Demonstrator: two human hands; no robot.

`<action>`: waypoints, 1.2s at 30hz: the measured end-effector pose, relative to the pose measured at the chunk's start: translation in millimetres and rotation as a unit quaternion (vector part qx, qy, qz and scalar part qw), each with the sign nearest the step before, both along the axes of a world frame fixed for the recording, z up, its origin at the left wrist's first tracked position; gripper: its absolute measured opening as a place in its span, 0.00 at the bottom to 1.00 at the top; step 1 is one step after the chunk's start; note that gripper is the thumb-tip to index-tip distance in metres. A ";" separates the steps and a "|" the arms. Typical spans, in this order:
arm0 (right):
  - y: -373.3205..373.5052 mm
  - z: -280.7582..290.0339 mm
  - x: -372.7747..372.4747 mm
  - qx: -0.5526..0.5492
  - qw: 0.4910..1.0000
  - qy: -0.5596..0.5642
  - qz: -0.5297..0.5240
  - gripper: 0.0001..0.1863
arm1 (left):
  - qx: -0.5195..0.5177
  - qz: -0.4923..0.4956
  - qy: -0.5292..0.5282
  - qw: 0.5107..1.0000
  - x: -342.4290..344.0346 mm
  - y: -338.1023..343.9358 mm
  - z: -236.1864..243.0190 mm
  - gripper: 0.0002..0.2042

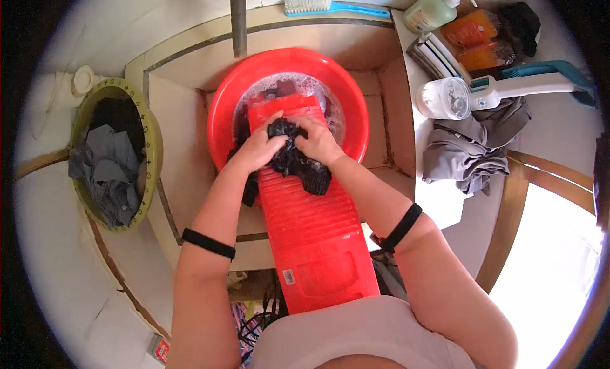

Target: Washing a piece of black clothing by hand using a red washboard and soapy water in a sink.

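Observation:
My left hand (257, 149) and my right hand (318, 140) both grip a bunched wet black garment (290, 161) with ribbed edges. It lies across the upper part of a red washboard (311, 210). The board leans from my waist, its far end inside a red basin (353, 102). Soapy water (327, 83) and dark cloth fill the basin around the board. Fingers of both hands are curled into the garment, thumbs facing each other, so some fingertips are hidden. Part of the dark fabric hangs over the board's left side.
The basin stands in a tiled sink (181, 108) under a pipe (238, 26). On the left is a green tub (155, 147) of dark clothes. A blue brush (356, 11) lies on the far ledge. At right are a pump bottle (432, 12), white jar (438, 101), white-handled brush (530, 86) and grey cloth (454, 147).

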State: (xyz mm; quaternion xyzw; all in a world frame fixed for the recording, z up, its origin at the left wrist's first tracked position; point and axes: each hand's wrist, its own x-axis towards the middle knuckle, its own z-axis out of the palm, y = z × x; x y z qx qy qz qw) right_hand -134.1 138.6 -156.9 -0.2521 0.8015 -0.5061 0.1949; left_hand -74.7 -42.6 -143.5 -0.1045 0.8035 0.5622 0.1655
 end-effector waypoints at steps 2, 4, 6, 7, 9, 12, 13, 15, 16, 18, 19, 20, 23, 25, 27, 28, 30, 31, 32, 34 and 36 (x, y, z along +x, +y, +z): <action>22.1 18.4 2.0 0.013 0.999 -0.029 0.034 0.26 | -0.062 -0.040 0.029 0.997 14.5 32.4 51.8 0.40; 30.9 53.6 22.5 0.002 0.991 -0.009 0.135 0.32 | -0.107 -0.093 0.115 0.983 57.0 36.2 69.5 0.46; 56.9 91.4 49.2 0.016 0.973 0.093 0.212 0.37 | -0.166 -0.142 0.163 0.962 96.1 48.4 82.0 0.49; 70.1 104.6 57.7 0.037 0.961 0.149 0.231 0.38 | -0.225 -0.170 0.189 0.941 108.1 55.6 88.2 0.49; 69.6 102.8 53.0 0.098 0.945 0.171 0.262 0.34 | -0.239 -0.193 0.140 0.941 101.9 62.7 80.7 0.46; 13.5 51.3 22.2 0.245 0.967 0.024 0.070 0.22 | -0.381 -0.088 -0.033 0.920 35.4 54.3 38.1 0.37; -5.6 27.7 -2.2 0.285 0.958 -0.014 -0.003 0.18 | -0.378 -0.052 -0.121 0.917 -4.6 50.0 29.1 0.33; -30.6 -9.0 -34.5 0.313 0.946 0.073 -0.041 0.16 | -0.405 0.044 -0.076 0.910 -37.0 40.4 -8.3 0.28; -34.3 -17.3 -22.7 0.311 0.947 0.066 -0.041 0.16 | -0.409 0.040 -0.081 0.908 -26.5 31.9 -21.9 0.28; -42.7 -19.2 -21.8 0.299 0.952 0.069 0.020 0.15 | -0.226 0.061 0.038 0.971 -29.1 14.2 -31.6 0.25; -29.3 -16.3 3.3 0.229 0.964 0.131 -0.016 0.16 | -0.165 0.022 0.060 0.984 -9.3 19.4 -28.8 0.24; -10.0 -2.2 27.2 0.191 0.977 0.098 0.012 0.21 | -0.176 -0.022 0.080 0.981 14.1 23.8 -12.2 0.24; 68.1 80.1 64.8 0.119 0.958 0.193 0.174 0.33 | -0.237 -0.169 0.177 0.940 77.3 52.1 63.6 0.35; 81.7 82.7 64.9 0.140 0.937 0.215 0.236 0.33 | -0.289 -0.213 0.199 0.912 99.0 72.6 92.1 0.45; 53.6 52.9 50.5 0.067 0.966 0.167 0.186 0.34 | -0.355 -0.169 0.103 0.914 65.9 62.3 68.3 0.41; 34.2 44.5 28.0 0.135 0.969 0.116 0.173 0.31 | -0.404 -0.123 0.057 0.905 35.6 55.1 51.1 0.35; -3.6 10.0 -36.4 0.232 0.964 0.091 0.097 0.26 | -0.417 -0.035 0.017 0.908 -18.3 40.4 4.9 0.23; -12.1 -14.3 -46.6 0.261 0.959 0.100 0.040 0.23 | -0.425 -0.032 -0.008 0.905 -35.9 36.0 -8.7 0.23; -19.1 -23.3 -42.3 0.258 0.960 0.101 0.038 0.23 | -0.434 -0.027 -0.041 0.899 -40.6 28.1 -18.0 0.22; -27.6 -20.4 -46.5 0.249 0.968 -0.009 0.038 0.20 | -0.351 -0.045 -0.085 0.932 -33.7 17.5 -24.6 0.24; -8.0 3.5 -13.6 0.227 0.963 -0.014 0.141 0.24 | -0.275 -0.101 -0.096 0.951 4.2 15.8 -16.3 0.28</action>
